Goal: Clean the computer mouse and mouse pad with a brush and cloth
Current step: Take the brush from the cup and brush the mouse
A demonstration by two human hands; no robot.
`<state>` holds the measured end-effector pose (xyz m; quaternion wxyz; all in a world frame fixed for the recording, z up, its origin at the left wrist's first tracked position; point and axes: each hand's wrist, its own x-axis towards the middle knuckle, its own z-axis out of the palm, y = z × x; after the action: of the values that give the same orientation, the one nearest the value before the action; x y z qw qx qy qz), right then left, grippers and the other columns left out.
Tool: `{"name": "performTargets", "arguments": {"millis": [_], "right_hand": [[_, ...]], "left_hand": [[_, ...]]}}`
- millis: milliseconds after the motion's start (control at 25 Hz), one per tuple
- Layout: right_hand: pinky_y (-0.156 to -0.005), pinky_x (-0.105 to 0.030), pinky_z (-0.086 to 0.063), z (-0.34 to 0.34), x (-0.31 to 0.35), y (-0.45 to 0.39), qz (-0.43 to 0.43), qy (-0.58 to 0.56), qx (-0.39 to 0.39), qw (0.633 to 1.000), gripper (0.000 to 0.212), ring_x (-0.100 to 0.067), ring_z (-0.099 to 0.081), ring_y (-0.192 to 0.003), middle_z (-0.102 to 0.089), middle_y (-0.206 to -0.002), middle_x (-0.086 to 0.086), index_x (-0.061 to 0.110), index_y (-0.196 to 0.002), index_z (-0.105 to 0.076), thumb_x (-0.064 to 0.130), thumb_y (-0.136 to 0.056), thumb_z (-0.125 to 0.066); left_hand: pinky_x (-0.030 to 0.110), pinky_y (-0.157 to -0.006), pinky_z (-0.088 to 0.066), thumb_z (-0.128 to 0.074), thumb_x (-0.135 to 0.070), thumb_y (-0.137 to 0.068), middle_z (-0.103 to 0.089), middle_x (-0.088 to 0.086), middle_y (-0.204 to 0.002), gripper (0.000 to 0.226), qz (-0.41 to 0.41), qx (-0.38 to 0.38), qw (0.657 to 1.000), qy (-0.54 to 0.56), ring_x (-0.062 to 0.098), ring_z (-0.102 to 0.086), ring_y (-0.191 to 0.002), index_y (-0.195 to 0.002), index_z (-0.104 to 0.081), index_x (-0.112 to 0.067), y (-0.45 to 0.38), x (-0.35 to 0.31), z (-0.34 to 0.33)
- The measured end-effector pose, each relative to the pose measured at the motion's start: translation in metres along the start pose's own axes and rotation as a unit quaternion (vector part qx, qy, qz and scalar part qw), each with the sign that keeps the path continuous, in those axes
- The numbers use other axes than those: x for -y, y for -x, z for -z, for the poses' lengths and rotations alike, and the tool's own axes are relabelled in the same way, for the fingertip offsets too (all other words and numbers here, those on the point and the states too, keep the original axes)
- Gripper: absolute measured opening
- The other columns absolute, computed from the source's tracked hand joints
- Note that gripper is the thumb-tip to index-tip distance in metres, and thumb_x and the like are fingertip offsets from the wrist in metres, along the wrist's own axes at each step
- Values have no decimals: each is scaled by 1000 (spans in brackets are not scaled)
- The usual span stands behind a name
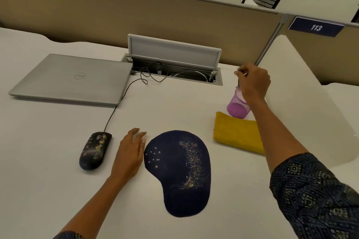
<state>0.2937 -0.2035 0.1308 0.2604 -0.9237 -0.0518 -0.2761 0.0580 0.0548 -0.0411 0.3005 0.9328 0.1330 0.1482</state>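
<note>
Nearest the camera, a patterned sleeve (318,196) is seen on the right arm, and beside it a dark mouse pad (178,172) is laid flat on the white bench (48,190), strewn with yellowish crumbs on its right half and a few pale specks on its left. Just left of the pad, the left hand (129,155) is rested flat on the bench, fingers straight and together, nothing held; its thumb side is touching or nearly touching the pad's edge. Further left, a black mouse (95,150), also sprinkled with crumbs, is set apart from that hand, and its cable (116,106) is run back toward the open cable tray (172,70) at the rear. A closed silver laptop (73,79) is placed behind the mouse. At the right, a folded yellow cloth (238,134) is laid on the bench, with a purple mesh cup (237,106) just behind it. The right hand (253,83) is held over the cup, its fingers curled and pinched on a thin dark handle (238,83) that is stood in the cup; whether this is the brush cannot be told. The two hands are kept well apart. A partition (136,15) with a label reading 113 (315,27) is seen behind.
</note>
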Motion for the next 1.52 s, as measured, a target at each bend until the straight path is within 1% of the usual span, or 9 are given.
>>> {"name": "performTargets", "arguments": {"millis": [200, 320, 480, 720, 880, 1040, 1200, 1400, 1520], "right_hand": [[-65, -13, -52, 21, 57, 15, -60, -266, -73, 959, 26, -11, -63, -74, -69, -95, -6, 10, -101, -67, 31, -86, -64], [-59, -18, -56, 13, 91, 58, -213, -440, 61, 870, 28, -8, -61, -56, -66, -80, -2, 5, -103, -68, 23, -81, -70], [-59, -21, -56, -12, 129, 128, -336, -475, 164, 796, 28, -11, -54, -59, -61, -74, 0, 6, -100, -70, 27, -80, -70], [-54, -9, -50, -28, 183, 188, -245, -464, 216, 823, 11, -8, -53, -56, -62, -71, 8, 20, -90, -70, 27, -82, -68], [-57, -10, -51, -25, 195, 192, -121, -446, 259, 848, 7, -1, -55, -54, -66, -77, 9, 22, -88, -69, 24, -81, -68], [-60, -14, -52, -27, 202, 201, -83, -453, 326, 825, 12, -6, -59, -57, -68, -79, 4, 17, -89, -71, 24, -81, -65], [-57, -13, -49, -36, 205, 214, -66, -391, 400, 827, 15, -5, -57, -61, -65, -72, 10, 16, -87, -71, 26, -86, -60], [-56, -16, -46, -53, 206, 219, -192, -418, 234, 856, 19, -5, -52, -61, -64, -67, 5, 18, -88, -72, 29, -90, -57], [-60, -21, -48, -66, 207, 222, -240, -411, 223, 850, 16, -10, -55, -69, -65, -74, 2, 19, -92, -70, 25, -92, -55]], "left_hand": [[25, -91, -40, -39, -22, -97, -36, 4, -138, 33, -19, -23, 999, 28, 19, -47, -117, -128, -47, -16, 9, -8, 6], [22, -90, -40, -39, -23, -97, -33, 0, -139, 33, -25, -43, 996, 73, 10, -46, -113, -129, -46, -19, 22, -18, 17], [27, -81, -47, -40, -28, -94, -40, 8, -125, 31, -120, -106, 987, -16, 18, -56, -94, -121, -46, -16, 40, -15, 39], [10, -72, -43, -55, -56, -78, -48, -7, -106, 56, 48, -159, 967, 191, 8, -51, -88, -121, -48, -21, 45, -21, 82], [7, -77, -39, -60, -43, -79, -42, -10, -114, 42, 34, -138, 968, 207, 8, -46, -102, -117, -58, -24, 25, -28, 93], [1, -73, -40, -67, -27, -80, -51, -1, -109, 26, 59, -121, 966, 219, 8, -48, -95, -100, -68, -12, 19, -18, 100], [22, -82, -50, -62, -41, -79, -54, -2, -108, 35, 66, -105, 968, 218, 3, -47, -91, -104, -69, -17, 20, -5, 106], [30, -95, -30, -67, -60, -66, -42, 2, -127, 79, 48, -136, 978, 150, 11, -32, -115, -132, -45, -23, 37, 38, 115], [40, -99, -27, -63, -75, -56, -35, 11, -138, 107, 103, -126, 982, 95, 23, -27, -125, -140, -32, -17, 52, 74, 110]]}}
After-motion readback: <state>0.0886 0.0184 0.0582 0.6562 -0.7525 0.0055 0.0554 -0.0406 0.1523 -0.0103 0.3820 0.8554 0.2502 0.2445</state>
